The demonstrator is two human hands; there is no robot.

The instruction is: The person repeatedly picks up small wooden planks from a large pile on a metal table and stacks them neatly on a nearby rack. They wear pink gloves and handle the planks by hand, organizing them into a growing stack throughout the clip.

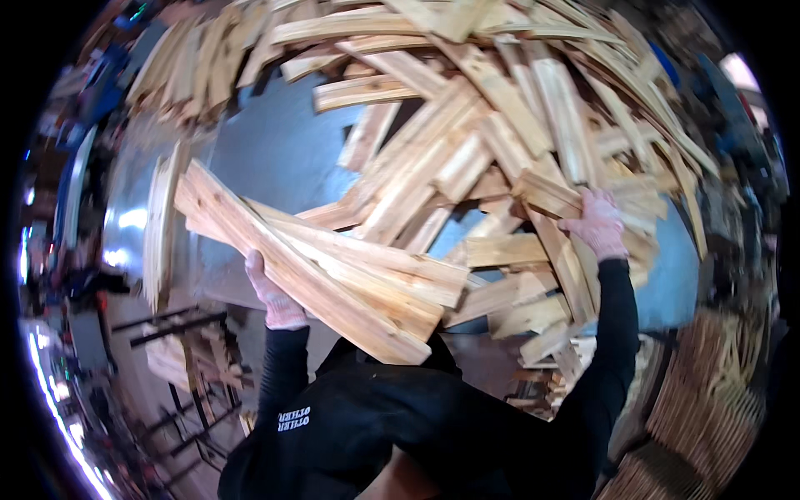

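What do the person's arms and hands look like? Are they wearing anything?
Yes! The left hand and right hand wear pale pink gloves. Long, close-fitting black sleeves run down to the gloves. No cables show.

Left hand (273, 296): fingers hidden from me beneath fan of boards (300, 267); thumb side shows. Lower boards of fan partly covered by top one. Right hand (602, 223): slightly blurred at end of short board (546, 193); I cannot tell whether fingers close on it. Board pile (433, 158): cut off by upper edge; bottom layers buried, beyond my count. Table (267, 158): much of surface hidden under pile. Sweatshirt (375, 425): cut off by lower edge. Clutter at left (75, 275): blurred, too small for me to identify.
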